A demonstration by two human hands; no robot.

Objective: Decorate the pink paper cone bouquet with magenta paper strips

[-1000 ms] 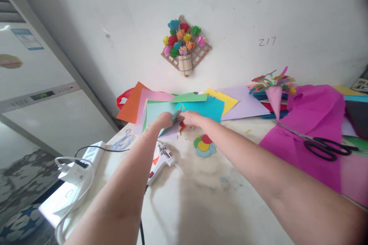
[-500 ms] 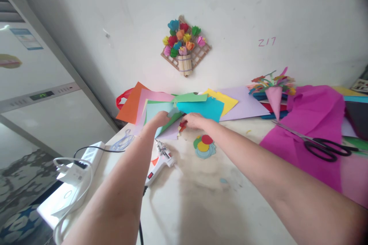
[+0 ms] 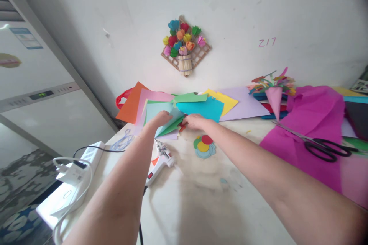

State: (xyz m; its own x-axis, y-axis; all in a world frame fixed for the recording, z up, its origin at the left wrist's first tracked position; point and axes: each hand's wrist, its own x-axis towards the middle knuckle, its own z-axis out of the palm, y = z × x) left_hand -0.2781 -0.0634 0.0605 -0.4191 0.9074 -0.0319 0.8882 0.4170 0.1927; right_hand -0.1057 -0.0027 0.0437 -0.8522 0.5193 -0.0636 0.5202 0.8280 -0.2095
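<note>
My left hand grips a light blue paper sheet, whose right side is lifted and bent. A green sheet shows just beneath it. Beside them my right hand is closed, fingertips down at a small red paper piece by the sheets' edge; the fingertips are partly hidden. Nearer to me lie round paper cut-outs in red, yellow, green and light blue. A white glue gun rests under my left forearm.
Coloured sheets, among them an orange sheet and a lilac sheet, line the wall. To the right, black-handled scissors lie on magenta paper near a pink cone of paper flowers. A power strip with cables is at left.
The raised edges of the light blue and green sheets have shifted, and more of the light blue sheet shows beside my left hand. My right hand has barely moved.
</note>
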